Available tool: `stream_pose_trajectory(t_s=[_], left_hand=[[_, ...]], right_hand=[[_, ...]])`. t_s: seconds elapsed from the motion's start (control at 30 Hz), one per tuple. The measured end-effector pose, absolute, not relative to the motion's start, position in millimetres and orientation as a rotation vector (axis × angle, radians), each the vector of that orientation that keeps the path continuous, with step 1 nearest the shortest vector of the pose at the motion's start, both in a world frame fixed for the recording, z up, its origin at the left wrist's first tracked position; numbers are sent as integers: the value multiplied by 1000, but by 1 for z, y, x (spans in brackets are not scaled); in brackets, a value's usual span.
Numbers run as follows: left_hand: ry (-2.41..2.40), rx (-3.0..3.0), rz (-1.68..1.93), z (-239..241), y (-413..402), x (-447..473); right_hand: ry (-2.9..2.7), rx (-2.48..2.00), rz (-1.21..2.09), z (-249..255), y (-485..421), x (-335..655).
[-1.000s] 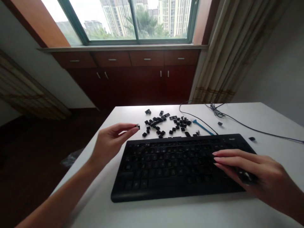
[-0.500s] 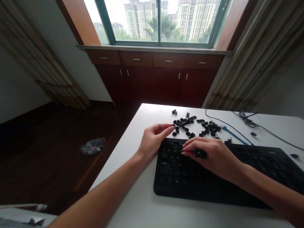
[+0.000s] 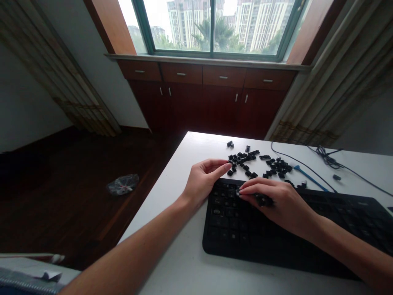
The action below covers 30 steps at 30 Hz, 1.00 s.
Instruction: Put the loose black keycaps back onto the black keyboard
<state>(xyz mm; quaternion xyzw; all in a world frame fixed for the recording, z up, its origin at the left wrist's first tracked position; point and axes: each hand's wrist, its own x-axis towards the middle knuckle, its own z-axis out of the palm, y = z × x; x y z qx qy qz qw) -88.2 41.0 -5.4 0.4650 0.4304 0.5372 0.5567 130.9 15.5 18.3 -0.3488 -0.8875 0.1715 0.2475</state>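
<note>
We have the keyboard (image 3: pixel 264 241) on the counter (image 3: pixel 211 141), its long axis running left to right, the right end slanting toward us; it lies under our right hand (image 3: pixel 278 196), the nearer one, fingertips at the keyboard's far left part and fingers curled about a dark object (image 3: pixel 264 200) we cannot make out; our left hand (image 3: pixel 199 180) is at the keyboard's far left corner, apparently pinching a small key (image 3: pixel 229 163); loose keys (image 3: pixel 251 153) lie beyond the keyboard.
</note>
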Motion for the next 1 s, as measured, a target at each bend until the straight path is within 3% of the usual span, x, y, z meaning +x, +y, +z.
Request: stream_pose_trajectory(t_s=[1.0], left_hand=[[1007, 1103, 1256, -5, 41, -89]], right_hand=[[-2555, -932, 392, 24, 14, 134]])
